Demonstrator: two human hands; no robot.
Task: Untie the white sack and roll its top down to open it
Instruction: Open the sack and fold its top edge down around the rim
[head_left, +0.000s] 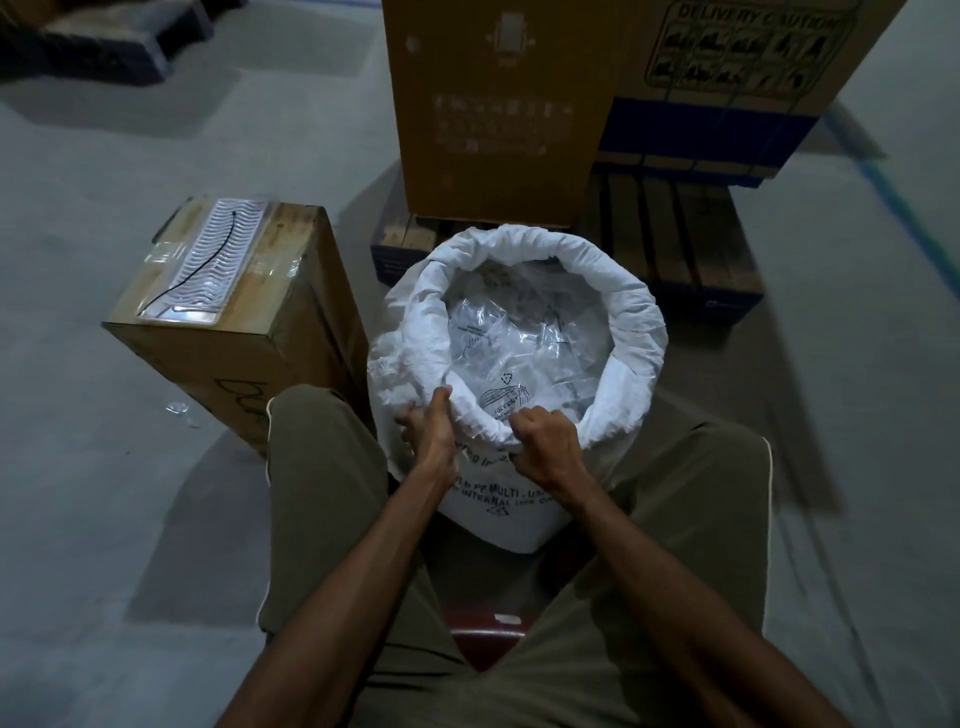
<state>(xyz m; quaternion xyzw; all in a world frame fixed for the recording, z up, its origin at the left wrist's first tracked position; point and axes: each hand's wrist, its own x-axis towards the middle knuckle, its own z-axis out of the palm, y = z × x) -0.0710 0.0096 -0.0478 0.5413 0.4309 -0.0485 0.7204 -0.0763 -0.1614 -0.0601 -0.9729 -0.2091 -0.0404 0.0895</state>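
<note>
The white sack (631, 306) stands upright on the floor between my knees, its mouth wide open and its top rolled down into a thick cuff all round. Clear plastic bags (519, 338) with black print fill the inside. My left hand (428, 423) grips the near-left part of the rolled rim, thumb on top. My right hand (543, 441) is a closed fist on the near rim, just right of the left hand. Black lettering shows on the sack's front below my hands.
A taped cardboard box (234, 312) lies left of the sack, with a black cable tie on top. Tall cardboard cartons (498, 109) stand on a pallet (691, 244) right behind the sack. Grey concrete floor surrounds me. I sit on a red stool (488, 634).
</note>
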